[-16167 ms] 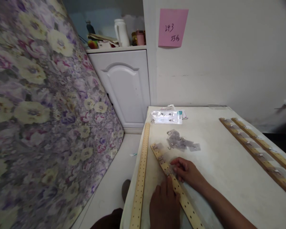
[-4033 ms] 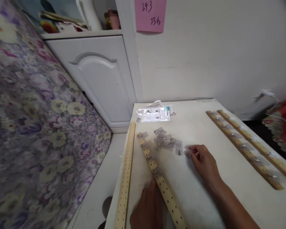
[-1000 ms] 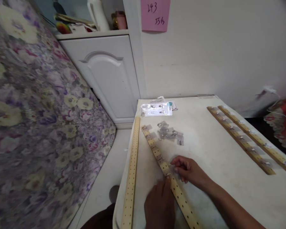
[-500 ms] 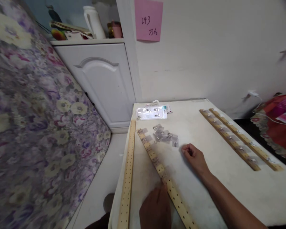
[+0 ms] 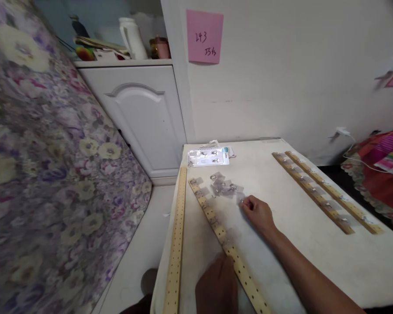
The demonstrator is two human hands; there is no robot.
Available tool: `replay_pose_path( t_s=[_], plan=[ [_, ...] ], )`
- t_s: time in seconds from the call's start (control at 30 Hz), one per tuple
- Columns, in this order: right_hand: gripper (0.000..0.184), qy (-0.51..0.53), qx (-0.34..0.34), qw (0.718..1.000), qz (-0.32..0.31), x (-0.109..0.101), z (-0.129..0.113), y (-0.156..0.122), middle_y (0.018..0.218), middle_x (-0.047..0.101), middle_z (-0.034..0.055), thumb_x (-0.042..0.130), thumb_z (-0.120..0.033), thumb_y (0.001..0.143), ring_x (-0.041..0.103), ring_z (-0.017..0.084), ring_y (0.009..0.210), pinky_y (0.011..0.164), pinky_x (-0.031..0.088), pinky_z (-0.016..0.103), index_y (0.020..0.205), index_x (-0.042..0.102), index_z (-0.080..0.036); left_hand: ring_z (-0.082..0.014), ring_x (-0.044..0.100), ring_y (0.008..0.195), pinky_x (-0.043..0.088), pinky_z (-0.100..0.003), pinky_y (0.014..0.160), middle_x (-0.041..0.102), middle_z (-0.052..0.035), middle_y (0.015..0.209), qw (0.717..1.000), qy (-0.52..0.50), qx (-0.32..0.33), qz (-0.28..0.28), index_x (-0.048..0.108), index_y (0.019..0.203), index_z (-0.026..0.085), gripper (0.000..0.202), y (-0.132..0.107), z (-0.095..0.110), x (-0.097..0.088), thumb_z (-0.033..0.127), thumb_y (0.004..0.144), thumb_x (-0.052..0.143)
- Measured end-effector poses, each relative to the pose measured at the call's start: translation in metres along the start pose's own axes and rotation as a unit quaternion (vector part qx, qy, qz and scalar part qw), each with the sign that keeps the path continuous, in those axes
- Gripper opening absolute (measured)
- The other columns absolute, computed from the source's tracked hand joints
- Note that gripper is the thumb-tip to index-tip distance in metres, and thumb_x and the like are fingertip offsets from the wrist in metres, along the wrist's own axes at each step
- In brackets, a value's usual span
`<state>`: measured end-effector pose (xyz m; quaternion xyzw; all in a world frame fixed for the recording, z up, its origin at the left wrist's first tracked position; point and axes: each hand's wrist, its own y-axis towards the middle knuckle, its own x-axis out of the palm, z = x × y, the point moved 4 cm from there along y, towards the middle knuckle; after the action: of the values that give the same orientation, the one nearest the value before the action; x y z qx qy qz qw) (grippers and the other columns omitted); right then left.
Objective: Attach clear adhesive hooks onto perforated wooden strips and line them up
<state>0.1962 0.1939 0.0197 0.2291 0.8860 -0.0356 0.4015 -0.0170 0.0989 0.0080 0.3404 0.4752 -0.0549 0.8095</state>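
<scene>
White wall (image 5: pixel 265 87) stands behind my table (image 5: pixel 258 170), with a handwritten pink sticky note (image 5: pixel 205 43) up on it, and to my left are a white cabinet door (image 5: pixel 140 117), a white jug (image 5: pixel 132 41) on the shelf above it and a floral curtain (image 5: pixel 52 152). Slanting away from me on the pale tabletop is a perforated wooden strip (image 5: pixel 245 274), its far half set with clear square hook pads (image 5: pixel 201 192), its near half showing rows of bare dark holes. My left hand (image 5: pixel 216 283) is beside it with the fingers curled in and the tips at its left edge; I cannot tell whether they grip it or only press. My right hand (image 5: pixel 258 213) is well apart from the strip, thumb and fingers drawn together at the near end of a loose pile of clear hooks (image 5: pixel 223 185); whether they have hold of the closest one I cannot tell. Left of the slanted strip lies a longer-looking holed strip (image 5: pixel 176 235) without hooks. Beyond the pile, near the table's back edge, sits a clear blister pack (image 5: pixel 206 157). Over on my right, a darker-edged strip (image 5: pixel 308 187) and a pale strip (image 5: pixel 327 186) lie side by side, both carrying hooks along their length
</scene>
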Motion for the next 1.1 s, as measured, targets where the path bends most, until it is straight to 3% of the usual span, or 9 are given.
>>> replay_pose_path(
  t_s=[0.23, 0.4, 0.5, 0.57, 0.73, 0.9, 1.1],
  plan=[
    [0.028, 0.092, -0.044, 0.994, -0.035, -0.005, 0.014, -0.031, 0.055, 0.054, -0.0035, 0.053, -0.044, 0.079, 0.049, 0.013, 0.052, 0.049, 0.035, 0.022, 0.065, 0.055, -0.020, -0.0165, 0.064, 0.069, 0.055, -0.027, 0.060, 0.065, -0.0040, 0.080, 1.000, 0.006, -0.008, -0.006, 0.056, 0.104, 0.021, 0.027, 0.004, 0.001, -0.006, 0.016, 0.085, 0.038],
    [0.023, 0.083, -0.066, 0.994, 0.010, -0.011, 0.017, -0.012, 0.072, 0.059, 0.0007, 0.049, -0.036, 0.082, 0.054, 0.015, 0.063, 0.060, 0.042, 0.025, 0.087, 0.063, -0.018, -0.0151, 0.063, 0.067, 0.053, -0.024, 0.059, 0.064, -0.0029, 0.075, 1.000, 0.003, 0.010, -0.011, 0.055, 0.101, 0.020, 0.026, 0.006, 0.002, -0.012, 0.013, 0.084, 0.037],
    [0.029, 0.018, -0.096, 0.995, -0.023, -0.008, 0.013, 0.003, 0.091, 0.059, 0.0036, 0.051, -0.033, 0.079, 0.057, 0.017, 0.076, 0.068, 0.044, 0.028, 0.104, 0.062, -0.021, -0.0146, 0.062, 0.065, 0.052, -0.023, 0.057, 0.063, -0.0020, 0.073, 1.000, 0.004, 0.005, -0.015, 0.056, 0.101, 0.021, 0.026, 0.006, 0.000, -0.012, 0.013, 0.084, 0.037],
    [0.029, -0.006, -0.103, 0.993, -0.059, -0.005, 0.011, 0.008, 0.096, 0.057, 0.0034, 0.050, -0.032, 0.079, 0.057, 0.017, 0.078, 0.070, 0.044, 0.029, 0.104, 0.063, -0.024, -0.0152, 0.062, 0.065, 0.053, -0.024, 0.057, 0.064, -0.0028, 0.075, 1.000, 0.005, 0.000, -0.015, 0.055, 0.103, 0.021, 0.027, 0.006, 0.000, -0.011, 0.014, 0.084, 0.037],
    [0.020, 0.016, -0.079, 0.994, -0.068, -0.001, 0.015, 0.009, 0.090, 0.056, 0.0002, 0.053, -0.028, 0.075, 0.055, 0.014, 0.071, 0.067, 0.043, 0.028, 0.092, 0.063, -0.024, -0.0154, 0.063, 0.068, 0.053, -0.024, 0.058, 0.065, -0.0031, 0.079, 1.000, -0.001, -0.007, -0.027, 0.054, 0.106, 0.022, 0.028, 0.006, -0.001, -0.008, 0.014, 0.084, 0.038],
    [0.009, 0.103, -0.040, 0.992, -0.054, -0.001, 0.025, 0.008, 0.068, 0.053, -0.0032, 0.053, -0.028, 0.074, 0.049, 0.012, 0.060, 0.058, 0.040, 0.024, 0.075, 0.056, -0.020, -0.0158, 0.064, 0.071, 0.054, -0.025, 0.060, 0.065, -0.0030, 0.080, 0.999, -0.018, -0.012, -0.045, 0.055, 0.107, 0.022, 0.027, 0.007, -0.001, -0.010, 0.015, 0.086, 0.039],
    [0.023, 0.176, -0.017, 0.982, -0.068, -0.016, 0.041, -0.010, 0.062, 0.050, -0.0047, 0.058, -0.032, 0.074, 0.047, 0.012, 0.058, 0.055, 0.038, 0.024, 0.092, 0.059, -0.018, -0.0154, 0.063, 0.071, 0.053, -0.025, 0.063, 0.064, -0.0029, 0.078, 0.999, -0.026, -0.013, -0.045, 0.057, 0.104, 0.021, 0.027, 0.007, 0.000, -0.015, 0.014, 0.086, 0.039]
  ],
)
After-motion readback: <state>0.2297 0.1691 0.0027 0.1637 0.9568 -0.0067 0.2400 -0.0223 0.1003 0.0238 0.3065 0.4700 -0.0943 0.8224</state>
